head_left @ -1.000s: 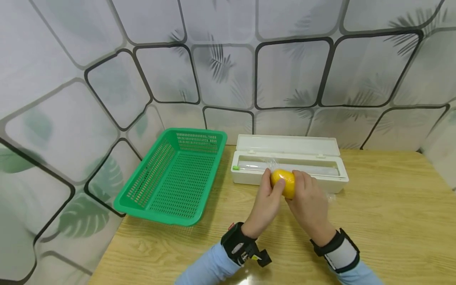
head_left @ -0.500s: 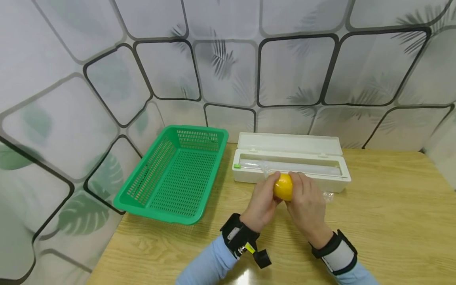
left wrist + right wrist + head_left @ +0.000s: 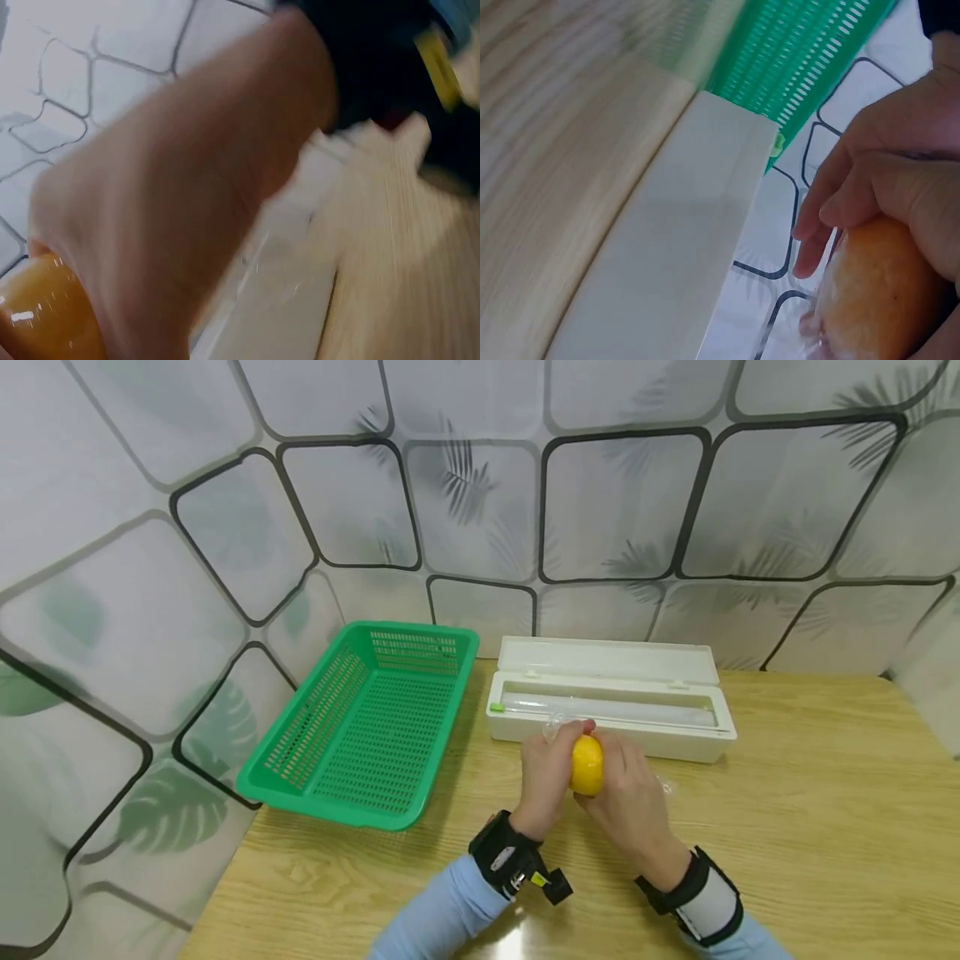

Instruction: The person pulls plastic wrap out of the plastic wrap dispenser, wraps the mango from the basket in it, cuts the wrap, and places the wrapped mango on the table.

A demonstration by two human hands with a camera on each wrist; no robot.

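Between my two hands is an orange (image 3: 587, 766) with a glossy layer of cling film (image 3: 821, 319) over it, held above the table just in front of a white box. My left hand (image 3: 546, 774) grips it from the left and my right hand (image 3: 628, 802) from the right. Loose film sticks out past the left fingers and beside the right hand. Much of the orange's underside is hidden by the hands. The white cling film dispenser (image 3: 660, 745) stands behind them, lid (image 3: 607, 660) raised, with a clear roll (image 3: 622, 708) inside and a green slider (image 3: 497, 707) at its left end.
To the left sits a green plastic basket (image 3: 433, 768) with slotted sides and nothing in it. The wood-grain table (image 3: 825, 827) runs up to a patterned curtain (image 3: 622, 510) behind and at the left.
Both hands have drawn the orange slightly toward me and to the left, away from the dispenser. Their fingers have shifted around it, and the loose film ends have moved along.
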